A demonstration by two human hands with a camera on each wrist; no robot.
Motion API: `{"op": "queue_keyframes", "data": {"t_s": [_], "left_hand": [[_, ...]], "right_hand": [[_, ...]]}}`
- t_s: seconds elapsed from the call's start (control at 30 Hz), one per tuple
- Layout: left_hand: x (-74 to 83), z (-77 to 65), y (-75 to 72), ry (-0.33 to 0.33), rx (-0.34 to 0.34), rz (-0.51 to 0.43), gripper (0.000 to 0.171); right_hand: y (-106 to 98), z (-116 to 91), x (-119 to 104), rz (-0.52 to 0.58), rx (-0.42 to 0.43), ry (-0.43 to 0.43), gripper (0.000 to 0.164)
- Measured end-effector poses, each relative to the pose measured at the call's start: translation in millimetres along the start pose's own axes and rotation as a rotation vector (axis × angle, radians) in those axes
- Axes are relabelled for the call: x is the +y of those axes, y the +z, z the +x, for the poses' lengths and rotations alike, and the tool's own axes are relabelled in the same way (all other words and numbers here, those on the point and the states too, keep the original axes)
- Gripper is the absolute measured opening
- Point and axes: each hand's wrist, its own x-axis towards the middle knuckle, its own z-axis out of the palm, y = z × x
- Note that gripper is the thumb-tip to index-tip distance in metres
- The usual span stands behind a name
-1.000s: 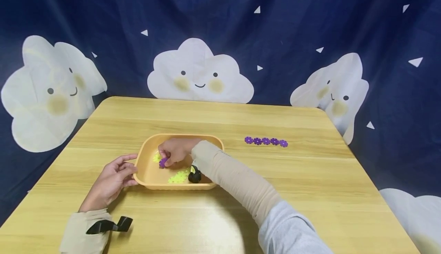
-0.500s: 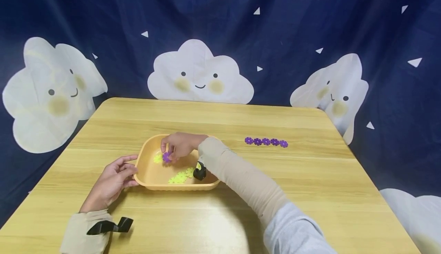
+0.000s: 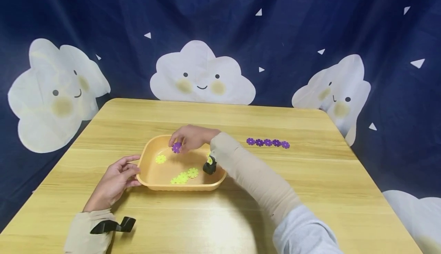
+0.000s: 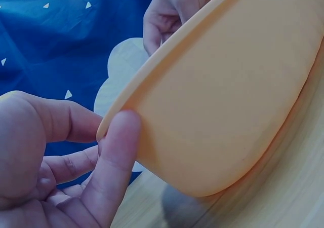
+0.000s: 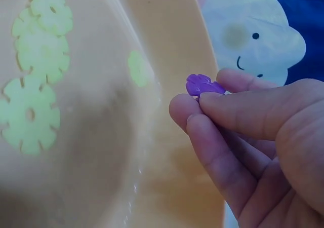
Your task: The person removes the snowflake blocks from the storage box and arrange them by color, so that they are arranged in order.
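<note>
My right hand (image 3: 193,137) pinches a purple snowflake disc (image 3: 177,147) between thumb and fingers, over the far side of the light orange tray (image 3: 148,152). In the right wrist view the purple disc (image 5: 202,84) stands out past the fingertips, above the tray wall. My left hand (image 3: 115,179) grips the left end of the tray; the left wrist view shows the thumb (image 4: 119,142) on one side of the rim (image 4: 147,71) and fingers on the other. Several yellow snowflake discs (image 3: 182,177) lie inside the tray near its front, and another yellow disc (image 3: 160,159) lies apart at the left.
On the wooden table (image 3: 310,192), right of the tray, a row of several purple discs (image 3: 268,142) lies side by side. Black straps hang from the left wrist (image 3: 113,226) and the right wrist (image 3: 209,166). A dark blue curtain (image 3: 282,24) with clouds hangs behind the table.
My right hand has lifted the purple disc up from the tray floor and moved it back and to the right. My left hand keeps its hold on the tray.
</note>
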Motion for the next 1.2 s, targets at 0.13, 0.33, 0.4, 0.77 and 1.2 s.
{"op": "queue_keyframes", "data": {"t_s": [0.13, 0.33, 0.4, 0.77, 1.2], "left_hand": [[1.0, 0.2, 0.2, -0.006, 0.002, 0.006, 0.045], [1.0, 0.7, 0.1, -0.009, 0.002, 0.004, 0.046], [0.5, 0.8, 0.3, -0.009, 0.000, -0.003, 0.045], [0.2, 0.2, 0.4, -0.014, 0.008, -0.011, 0.046], [0.0, 0.0, 1.2, -0.015, 0.006, 0.019, 0.043]], "right_hand": [[-7, -10, 3, 0.024, 0.025, 0.009, 0.038], [-17, -26, 13, 0.047, 0.083, 0.023, 0.038], [-21, -32, 16, 0.055, 0.100, 0.038, 0.038], [-33, -60, 40, 0.107, 0.177, 0.060, 0.035], [-38, -101, 76, 0.172, 0.289, 0.151, 0.037]]}}
